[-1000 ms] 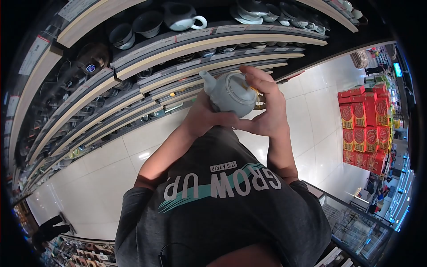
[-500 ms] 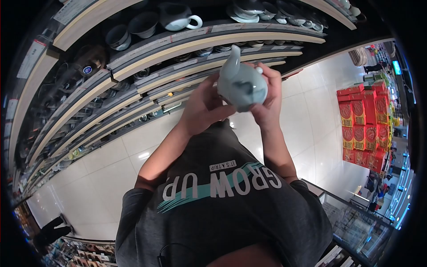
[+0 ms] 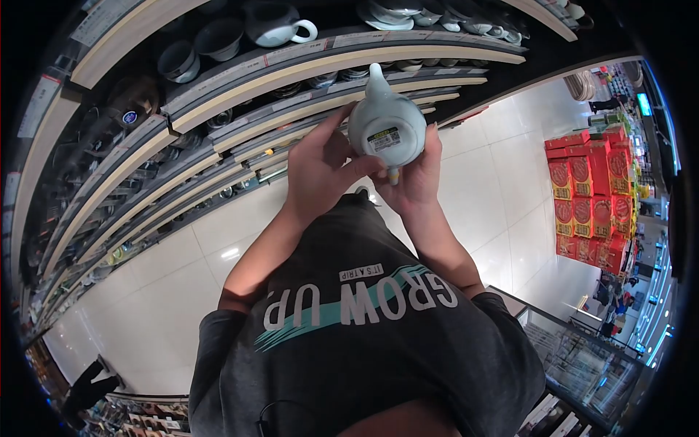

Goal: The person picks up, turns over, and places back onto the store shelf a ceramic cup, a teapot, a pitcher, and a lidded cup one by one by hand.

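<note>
A pale celadon teapot (image 3: 397,149) is held up before my chest between both hands. Its round base faces me, showing a sticker (image 3: 386,138) with a black-and-white square code, and the spout points away toward the shelves. My left hand (image 3: 328,156) grips the left side, thumb near the lower edge of the base. My right hand (image 3: 416,175) wraps round the right side, its fingers partly hidden behind the pot. A small yellowish-white part of the teapot shows between my hands.
Shelves (image 3: 328,62) of crockery run along the front and left, with a white-handled pot (image 3: 280,29) and dark bowls (image 3: 218,40) on one. Red boxes (image 3: 582,197) are stacked on the right. A person's dark-clothed legs (image 3: 91,386) show at lower left.
The teapot has been turned so its base and sticker now face me. Both hands have shifted slightly left, and my right hand has moved lower round the pot.
</note>
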The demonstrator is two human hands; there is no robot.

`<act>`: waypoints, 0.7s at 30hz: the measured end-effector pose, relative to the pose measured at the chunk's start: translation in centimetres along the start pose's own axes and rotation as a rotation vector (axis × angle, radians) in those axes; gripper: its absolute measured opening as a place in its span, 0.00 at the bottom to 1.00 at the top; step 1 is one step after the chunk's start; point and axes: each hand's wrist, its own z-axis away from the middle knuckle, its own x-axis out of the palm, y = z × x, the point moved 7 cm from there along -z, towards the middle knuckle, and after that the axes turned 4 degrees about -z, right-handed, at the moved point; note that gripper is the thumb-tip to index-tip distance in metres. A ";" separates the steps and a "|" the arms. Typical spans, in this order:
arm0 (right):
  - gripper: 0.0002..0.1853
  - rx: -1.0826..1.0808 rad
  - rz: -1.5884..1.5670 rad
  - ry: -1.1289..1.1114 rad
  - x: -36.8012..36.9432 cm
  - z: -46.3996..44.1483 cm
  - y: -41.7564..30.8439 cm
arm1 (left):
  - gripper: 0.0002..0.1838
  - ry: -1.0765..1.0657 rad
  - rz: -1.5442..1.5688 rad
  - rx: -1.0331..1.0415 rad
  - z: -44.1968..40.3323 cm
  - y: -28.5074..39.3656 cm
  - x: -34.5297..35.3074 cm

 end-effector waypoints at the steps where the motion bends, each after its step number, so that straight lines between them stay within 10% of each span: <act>1: 0.39 -0.009 -0.002 0.008 0.2 0.1 -0.1 | 0.41 0.001 0.000 0.000 0.0 0.2 0.1; 21: 0.42 0.050 -0.117 -0.115 1.9 0.6 0.4 | 0.30 0.098 -0.093 0.108 -1.5 1.7 -0.6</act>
